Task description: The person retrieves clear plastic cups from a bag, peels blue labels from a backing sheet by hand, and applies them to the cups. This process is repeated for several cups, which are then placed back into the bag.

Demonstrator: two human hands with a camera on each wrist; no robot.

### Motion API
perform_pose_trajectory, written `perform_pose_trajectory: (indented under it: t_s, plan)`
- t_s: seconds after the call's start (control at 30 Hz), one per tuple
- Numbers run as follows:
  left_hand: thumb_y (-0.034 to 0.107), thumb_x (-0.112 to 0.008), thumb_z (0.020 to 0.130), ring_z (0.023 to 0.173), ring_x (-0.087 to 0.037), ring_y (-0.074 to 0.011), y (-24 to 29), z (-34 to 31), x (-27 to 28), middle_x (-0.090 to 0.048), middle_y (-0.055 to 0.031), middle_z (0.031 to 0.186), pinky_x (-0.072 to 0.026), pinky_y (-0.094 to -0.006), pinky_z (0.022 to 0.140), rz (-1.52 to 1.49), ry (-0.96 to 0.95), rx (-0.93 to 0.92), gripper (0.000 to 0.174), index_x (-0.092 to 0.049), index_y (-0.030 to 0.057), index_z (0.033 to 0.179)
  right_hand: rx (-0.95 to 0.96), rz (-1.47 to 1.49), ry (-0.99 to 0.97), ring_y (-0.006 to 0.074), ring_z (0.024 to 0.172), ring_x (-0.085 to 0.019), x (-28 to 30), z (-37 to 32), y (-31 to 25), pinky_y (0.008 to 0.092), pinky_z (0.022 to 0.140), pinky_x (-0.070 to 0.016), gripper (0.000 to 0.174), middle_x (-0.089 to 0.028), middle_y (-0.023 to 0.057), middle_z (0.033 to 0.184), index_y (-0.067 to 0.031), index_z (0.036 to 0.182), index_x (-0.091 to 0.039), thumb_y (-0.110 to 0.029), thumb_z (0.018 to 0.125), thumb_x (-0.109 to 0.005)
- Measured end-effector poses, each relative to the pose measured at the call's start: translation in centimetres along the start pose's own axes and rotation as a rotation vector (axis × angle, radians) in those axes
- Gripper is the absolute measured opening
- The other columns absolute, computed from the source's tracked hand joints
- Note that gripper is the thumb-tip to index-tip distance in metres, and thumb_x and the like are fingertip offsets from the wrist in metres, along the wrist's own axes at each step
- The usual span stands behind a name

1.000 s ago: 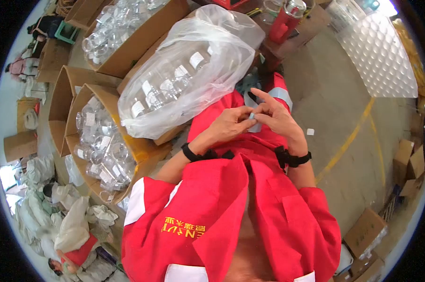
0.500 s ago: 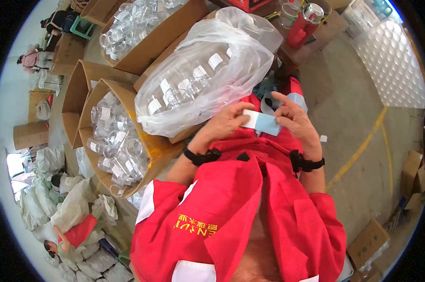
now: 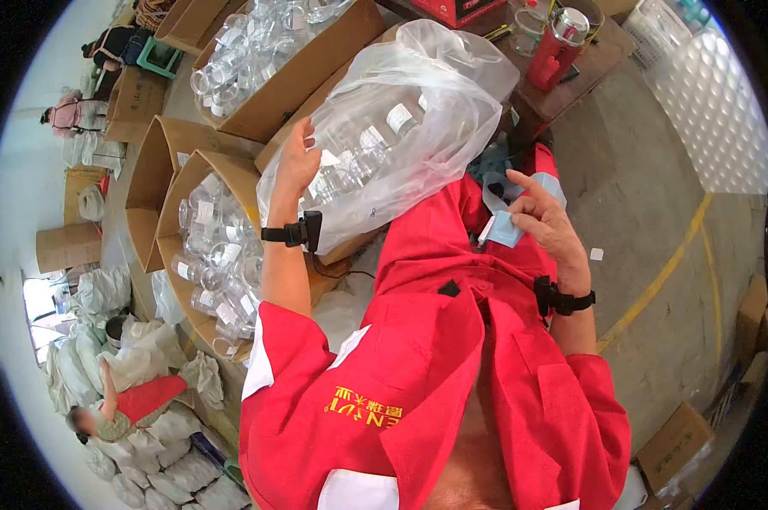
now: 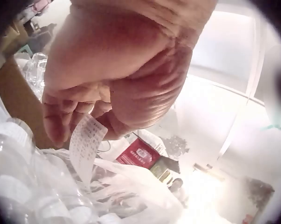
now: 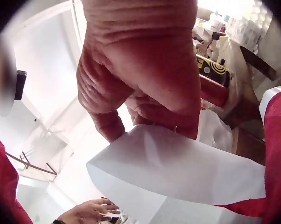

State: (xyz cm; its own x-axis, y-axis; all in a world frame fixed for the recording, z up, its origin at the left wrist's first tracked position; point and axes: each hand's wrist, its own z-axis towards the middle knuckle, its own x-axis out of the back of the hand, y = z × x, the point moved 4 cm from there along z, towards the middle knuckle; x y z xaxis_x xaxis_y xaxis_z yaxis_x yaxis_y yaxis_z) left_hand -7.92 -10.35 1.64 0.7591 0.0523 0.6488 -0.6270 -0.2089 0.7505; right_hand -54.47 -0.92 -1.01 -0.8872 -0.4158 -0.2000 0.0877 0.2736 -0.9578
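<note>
My left hand (image 3: 295,163) is raised over the near left end of a clear plastic bag (image 3: 464,81) of labelled bottles (image 3: 371,144). In the left wrist view its thumb and fingers pinch a small printed white label (image 4: 86,145), beside the bag's bottles (image 4: 12,191). Above the red-trousered lap, my right hand (image 3: 547,223) pinches a folded blue-and-white strip (image 3: 504,229) between thumb and fingers, index finger pointing outward. The right wrist view shows the strip (image 5: 177,170) large and pale, hanging below the hand (image 5: 140,70).
Open cartons (image 3: 260,217) of clear bottles stand to the left and behind. A red flask (image 3: 558,51) stands on a brown surface at the top. A silver bubbled sheet (image 3: 715,110) lies at upper right. Another person (image 3: 116,408) is among white sacks at lower left.
My left hand has left the strip and moved left to the bagged bottles. The right hand has kept the strip, which was stretched between both hands half a second ago.
</note>
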Motion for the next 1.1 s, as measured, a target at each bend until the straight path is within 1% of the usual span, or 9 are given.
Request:
perform_pose_trajectory:
  t_s: [0.17,0.5,0.7,0.77,0.8,0.87,0.9,0.97,1.1]
  plan:
    - [-0.001,-0.054,0.085,0.129,-0.061,-0.0364,-2.1,2.0,-0.9,-0.057,-0.0241,0.149,-0.0495,-0.0442,0.108,0.042,-0.023,0.055,0.071,-0.041,0.0016,0.155,-0.010,-0.008,-0.008,0.0081,0.084,-0.059,0.2,-0.1,-0.3,0.0257,0.079,-0.0474,0.071,-0.065,-0.0002,0.092,-0.0069,0.160,-0.039,0.004,0.094,-0.064]
    - [0.002,-0.055,0.085,0.124,-0.063,-0.0354,-1.3,4.0,-2.7,-0.058,-0.0247,0.147,-0.0494,-0.0436,0.107,0.053,-0.049,0.029,0.070,-0.042,0.0002,0.154,-0.001,-0.033,-0.002,0.0091,0.083,-0.060,0.5,0.1,-0.1,0.0269,0.078,-0.0492,0.070,-0.065,0.0004,0.090,-0.0063,0.160,-0.039,0.004,0.094,-0.064]
    - [0.006,-0.057,0.086,0.136,-0.056,-0.0388,-2.3,5.5,-4.5,-0.057,-0.0263,0.147,-0.0446,-0.0425,0.113,-0.034,-0.025,0.062,0.067,-0.046,-0.0021,0.152,-0.010,-0.039,0.005,0.0098,0.083,-0.062,0.6,-0.1,0.1,0.0276,0.078,-0.0498,0.070,-0.066,0.0012,0.091,-0.0064,0.159,-0.040,0.003,0.094,-0.064]
    - [0.016,-0.064,0.090,0.140,-0.054,-0.0388,-2.3,5.5,-4.6,-0.055,-0.0268,0.150,-0.0423,-0.0426,0.115,0.026,-0.047,0.017,0.065,-0.048,-0.0034,0.150,-0.017,-0.059,0.003,0.0100,0.083,-0.062,0.5,-0.2,0.2,0.0279,0.078,-0.0502,0.071,-0.066,0.0016,0.091,-0.0063,0.159,-0.040,0.003,0.094,-0.065]
    - [0.016,-0.064,0.090,0.140,-0.054,-0.0388,-2.2,5.4,-4.5,-0.055,-0.0268,0.150,-0.0423,-0.0426,0.115,0.026,-0.042,0.017,0.065,-0.048,-0.0034,0.150,-0.014,-0.061,-0.001,0.0100,0.083,-0.062,0.4,-0.1,0.1,0.0279,0.078,-0.0502,0.071,-0.066,0.0016,0.091,-0.0063,0.159,-0.040,0.003,0.094,-0.065]
    - [0.030,-0.070,0.093,0.141,-0.053,-0.0379,-2.0,5.1,-4.8,-0.053,-0.0270,0.152,-0.0412,-0.0424,0.116,-0.001,-0.032,0.052,0.072,-0.046,-0.0059,0.151,-0.022,-0.085,-0.012,0.0099,0.082,-0.062,0.2,-0.1,0.0,0.0276,0.077,-0.0503,0.071,-0.067,0.0017,0.091,-0.0065,0.160,-0.039,0.002,0.094,-0.065]
    - [0.030,-0.070,0.093,0.141,-0.053,-0.0379,-2.0,5.1,-4.9,-0.053,-0.0270,0.152,-0.0412,-0.0424,0.116,-0.003,-0.029,0.051,0.072,-0.046,-0.0059,0.151,-0.020,-0.088,-0.014,0.0099,0.082,-0.062,0.2,0.0,0.0,0.0276,0.077,-0.0503,0.071,-0.067,0.0017,0.091,-0.0065,0.160,-0.039,0.002,0.094,-0.065]
    - [0.039,-0.071,0.095,0.144,-0.049,-0.0377,-2.0,4.8,-5.3,-0.050,-0.0285,0.154,-0.0381,-0.0422,0.119,-0.155,0.006,0.059,0.079,-0.044,-0.0075,0.152,-0.019,-0.017,-0.023,0.0095,0.082,-0.062,0.0,0.0,0.2,0.0270,0.076,-0.0502,0.072,-0.067,0.0015,0.091,-0.0072,0.160,-0.038,0.003,0.094,-0.065]
    - [0.040,-0.068,0.097,0.146,-0.045,-0.0416,-1.8,3.0,-6.1,-0.047,-0.0305,0.156,-0.0344,-0.0441,0.121,-0.063,0.081,-0.018,0.077,-0.043,-0.0075,0.153,-0.034,-0.024,-0.024,0.0092,0.082,-0.061,-0.1,-0.1,0.2,0.0265,0.076,-0.0499,0.073,-0.067,0.0014,0.091,-0.0072,0.161,-0.037,0.003,0.094,-0.065]
